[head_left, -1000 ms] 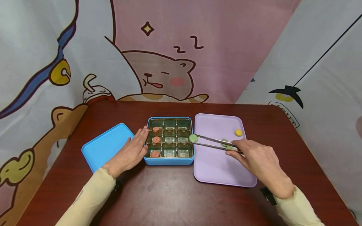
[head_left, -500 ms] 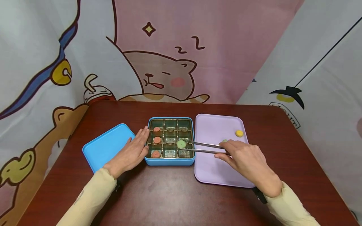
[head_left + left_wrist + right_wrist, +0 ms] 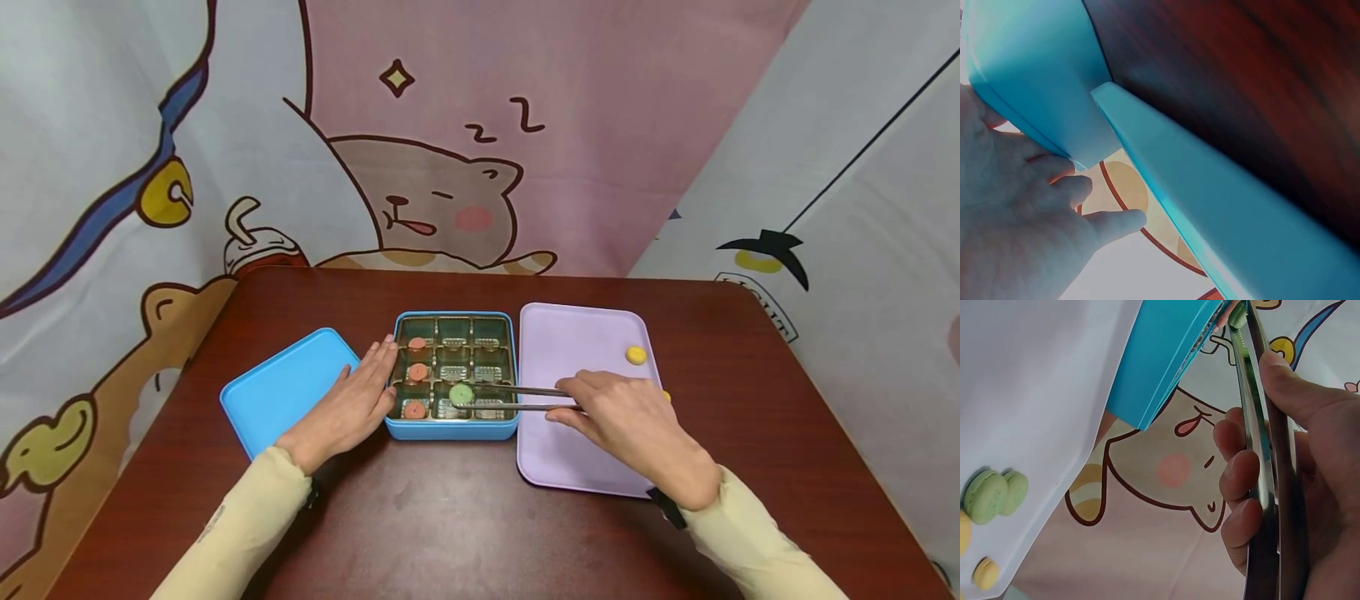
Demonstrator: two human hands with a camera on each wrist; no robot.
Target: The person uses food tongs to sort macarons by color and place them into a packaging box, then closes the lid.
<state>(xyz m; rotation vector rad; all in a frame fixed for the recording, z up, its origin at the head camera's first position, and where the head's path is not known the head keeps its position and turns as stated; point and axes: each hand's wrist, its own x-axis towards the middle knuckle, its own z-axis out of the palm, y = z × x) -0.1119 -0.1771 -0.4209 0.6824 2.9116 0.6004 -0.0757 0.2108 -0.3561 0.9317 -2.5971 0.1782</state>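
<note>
My right hand [image 3: 633, 429] grips metal tongs [image 3: 528, 391], whose tips pinch a green macaron [image 3: 461, 395] over the front middle compartment of the blue box [image 3: 450, 430]. Whether the macaron touches the bottom I cannot tell. The box has a gold insert with several compartments. Its left column holds three pink macarons, the middle one [image 3: 417, 372] among them. My left hand [image 3: 345, 408] rests with straight fingers against the box's left side. In the right wrist view, two green macarons [image 3: 986, 497] lean together on the purple tray; my right hand hides them in the head view.
The purple tray [image 3: 577, 467] stands right beside the box. A yellow macaron [image 3: 636, 356] lies near its right edge, with another [image 3: 667, 397] partly hidden behind my right hand. A blue lid [image 3: 285, 387] lies left of the box, under my left forearm's reach.
My right hand has moved left, carrying the green macaron in the tongs from the box's right edge to above the front middle compartment. My left hand stays against the box.
</note>
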